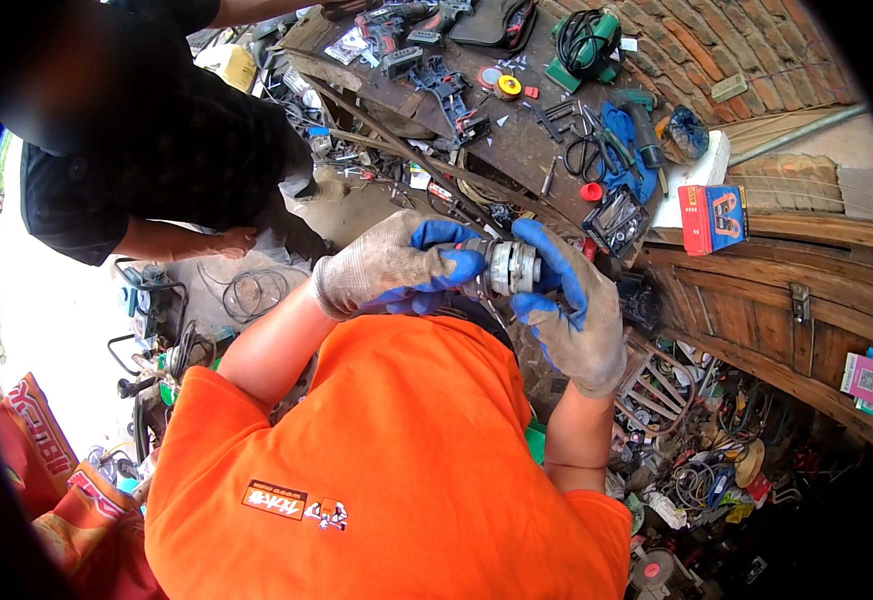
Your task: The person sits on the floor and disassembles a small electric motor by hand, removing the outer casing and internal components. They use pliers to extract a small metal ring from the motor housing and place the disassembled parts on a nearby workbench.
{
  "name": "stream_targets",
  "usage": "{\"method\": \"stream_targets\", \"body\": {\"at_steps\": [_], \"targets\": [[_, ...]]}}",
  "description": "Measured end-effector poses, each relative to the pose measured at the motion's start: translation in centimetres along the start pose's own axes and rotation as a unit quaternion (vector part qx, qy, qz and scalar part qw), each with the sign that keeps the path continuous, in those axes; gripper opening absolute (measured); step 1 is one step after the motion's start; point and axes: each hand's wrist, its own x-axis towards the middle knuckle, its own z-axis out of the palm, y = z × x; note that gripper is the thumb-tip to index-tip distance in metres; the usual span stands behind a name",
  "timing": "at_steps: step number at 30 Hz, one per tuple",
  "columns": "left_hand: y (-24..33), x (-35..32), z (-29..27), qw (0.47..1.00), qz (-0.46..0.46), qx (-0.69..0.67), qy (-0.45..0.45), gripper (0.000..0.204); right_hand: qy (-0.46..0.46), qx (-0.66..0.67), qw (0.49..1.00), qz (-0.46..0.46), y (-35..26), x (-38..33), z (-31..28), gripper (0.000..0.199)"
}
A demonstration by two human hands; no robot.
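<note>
Both my hands wear grey gloves with blue fingers and hold a small silver-grey metal cylinder part [512, 266] out in front of my orange shirt. My left hand [397, 265] grips its left end, fingers curled around it. My right hand [579, 308] clasps the right end, with the blue fingers wrapped over the top. The part's ends are hidden inside the gloves.
Beyond the hands stands a cluttered workbench [517, 150] with pliers, scissors, a socket case [615, 220] and power tools. A person in a dark shirt [157, 150] stands at the left. A red and blue box [713, 217] sits right; wires and tools litter the ground.
</note>
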Motion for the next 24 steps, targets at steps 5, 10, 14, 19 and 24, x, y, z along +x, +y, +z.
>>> {"method": "stream_targets", "body": {"at_steps": [5, 10, 14, 19, 24], "targets": [[-0.7, 0.2, -0.5, 1.0, 0.009, -0.003, -0.015, 0.052, 0.019, 0.038, 0.997, 0.062, -0.3, -0.3, 0.3, 0.062], [-0.2, 0.0, 0.0, 1.0, 0.007, 0.009, -0.001, 0.054, 0.022, 0.075, 0.993, 0.091, -0.6, -0.2, 0.4, 0.067], [0.4, 0.0, 0.1, 0.999, -0.024, 0.035, 0.003, 0.057, 0.012, 0.075, 0.994, 0.079, -0.2, -0.2, 0.1, 0.069], [-0.2, 0.4, -0.5, 0.999, -0.017, 0.043, -0.017, 0.058, -0.032, 0.1, 0.993, 0.06, -0.3, 0.0, -0.9, 0.065], [-0.9, 0.6, -0.1, 0.998, 0.046, -0.009, -0.029, 0.06, -0.024, 0.068, 0.996, 0.055, -0.4, 0.1, -0.9, 0.059]]}}
